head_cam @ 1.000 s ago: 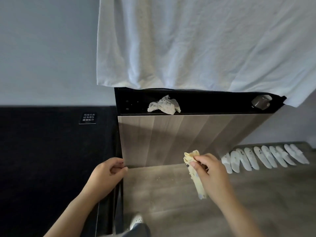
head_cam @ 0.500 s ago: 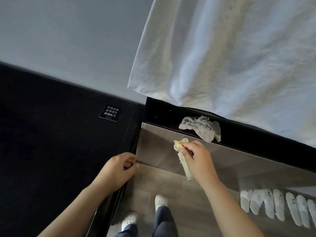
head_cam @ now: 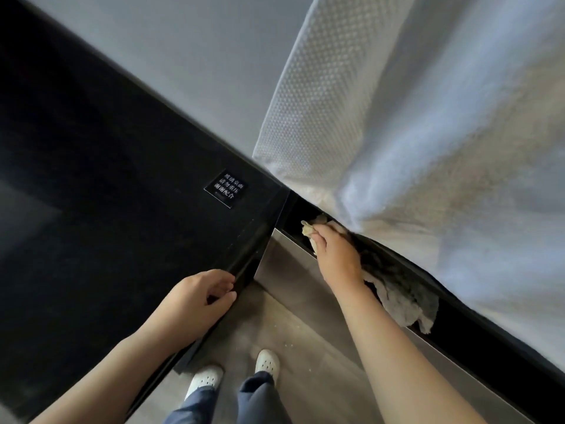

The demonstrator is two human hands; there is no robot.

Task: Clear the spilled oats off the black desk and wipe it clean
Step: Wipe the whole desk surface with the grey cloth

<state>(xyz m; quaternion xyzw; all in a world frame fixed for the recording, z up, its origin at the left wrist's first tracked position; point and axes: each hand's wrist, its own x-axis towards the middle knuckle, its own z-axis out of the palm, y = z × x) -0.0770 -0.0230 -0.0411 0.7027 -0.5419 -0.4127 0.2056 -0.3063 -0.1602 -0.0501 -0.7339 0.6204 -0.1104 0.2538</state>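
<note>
The black desk (head_cam: 107, 209) fills the left of the view. My left hand (head_cam: 195, 298) grips its right edge, fingers curled over the rim. My right hand (head_cam: 336, 258) pinches a yellowish crumpled tissue (head_cam: 307, 231) and holds it over the black ledge (head_cam: 477, 338) of the wood-fronted unit beside the desk. A grey-white crumpled tissue (head_cam: 403, 298) lies on that ledge, just right of my wrist. A few pale oat flecks (head_cam: 284, 328) dot the wooden floor below.
A white bedspread (head_cam: 428, 133) hangs over the ledge at the upper right. A small black label (head_cam: 225, 188) with white characters sits on the desk near its corner. My white shoes (head_cam: 235, 368) stand on the wooden floor below.
My right hand has carried the yellowish tissue up from the floor side onto the black ledge, next to the grey-white tissue. The view has tilted and closed in. My left hand stays on the desk edge.
</note>
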